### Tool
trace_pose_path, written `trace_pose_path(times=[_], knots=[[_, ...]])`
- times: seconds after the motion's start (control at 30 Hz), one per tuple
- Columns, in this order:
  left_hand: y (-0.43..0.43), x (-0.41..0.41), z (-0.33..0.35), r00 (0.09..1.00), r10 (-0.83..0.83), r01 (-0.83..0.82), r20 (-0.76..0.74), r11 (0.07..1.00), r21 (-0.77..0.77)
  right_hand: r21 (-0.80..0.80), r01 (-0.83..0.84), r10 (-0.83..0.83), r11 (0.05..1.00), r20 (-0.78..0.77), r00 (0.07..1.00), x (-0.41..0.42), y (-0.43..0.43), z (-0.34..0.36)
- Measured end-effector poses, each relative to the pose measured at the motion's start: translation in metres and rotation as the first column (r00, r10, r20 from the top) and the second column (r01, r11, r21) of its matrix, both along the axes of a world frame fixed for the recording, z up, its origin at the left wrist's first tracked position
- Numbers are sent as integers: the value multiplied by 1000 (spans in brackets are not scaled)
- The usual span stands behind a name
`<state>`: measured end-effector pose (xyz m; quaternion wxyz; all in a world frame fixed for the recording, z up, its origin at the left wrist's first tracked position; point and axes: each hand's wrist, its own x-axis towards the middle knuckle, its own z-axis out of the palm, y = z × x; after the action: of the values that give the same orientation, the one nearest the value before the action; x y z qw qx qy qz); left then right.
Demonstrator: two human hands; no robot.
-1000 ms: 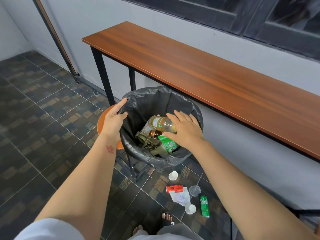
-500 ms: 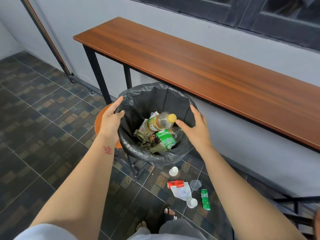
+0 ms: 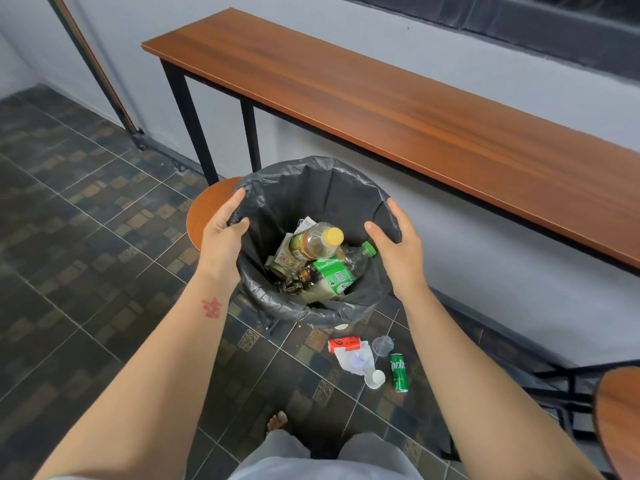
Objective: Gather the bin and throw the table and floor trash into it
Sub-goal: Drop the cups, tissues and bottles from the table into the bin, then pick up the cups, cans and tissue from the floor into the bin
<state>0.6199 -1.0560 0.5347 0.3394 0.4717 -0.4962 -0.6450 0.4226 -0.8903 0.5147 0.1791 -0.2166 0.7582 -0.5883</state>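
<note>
The bin (image 3: 322,188), lined with a black bag, stands on a round orange stool (image 3: 202,216) in front of the long wooden table (image 3: 415,109). Inside lie a yellow-capped bottle (image 3: 313,242), a green-labelled bottle (image 3: 336,271) and crumpled wrappers. My left hand (image 3: 223,233) grips the bin's left rim, thumb inside. My right hand (image 3: 398,247) straddles the right rim with its fingers spread, not closed on it. On the floor below the bin lie a red can (image 3: 343,344), a green Sprite can (image 3: 398,371), a white cup (image 3: 374,378), a clear cup (image 3: 382,345) and crumpled white paper (image 3: 355,360).
The tabletop is bare where visible. A second orange stool (image 3: 620,427) with black legs stands at the lower right. My bare foot (image 3: 277,420) rests on the tiled floor close to the litter. A slanted pole (image 3: 100,71) leans at the left wall.
My right hand has left the yellow-capped bottle, which now lies in the bin, and moved out to the right rim. My left hand stays on the left rim.
</note>
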Motion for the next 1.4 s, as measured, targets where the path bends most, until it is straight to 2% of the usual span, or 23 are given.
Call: trace_pose_path(times=[0.23,0.43,0.6,0.9,1.13,1.4], knots=[[73,0,-11,998,40,-43,-41,997,-64,1,-61,61,998,10,998,-11,63,-13],[161,-2,-33,992,123,-125,-35,992,-35,55,-144,143,988,20,990,-29,131,-26],[222,8,-65,985,173,-173,22,985,-20,129,-214,209,968,49,977,-28,172,-46],[254,46,-131,979,104,-115,177,992,52,256,-277,243,926,155,957,-2,197,-103],[244,66,-207,961,133,-163,241,980,111,300,-299,239,906,222,945,14,174,-188],[224,76,-349,926,266,-322,267,928,190,301,-391,321,870,255,912,20,123,-334]])
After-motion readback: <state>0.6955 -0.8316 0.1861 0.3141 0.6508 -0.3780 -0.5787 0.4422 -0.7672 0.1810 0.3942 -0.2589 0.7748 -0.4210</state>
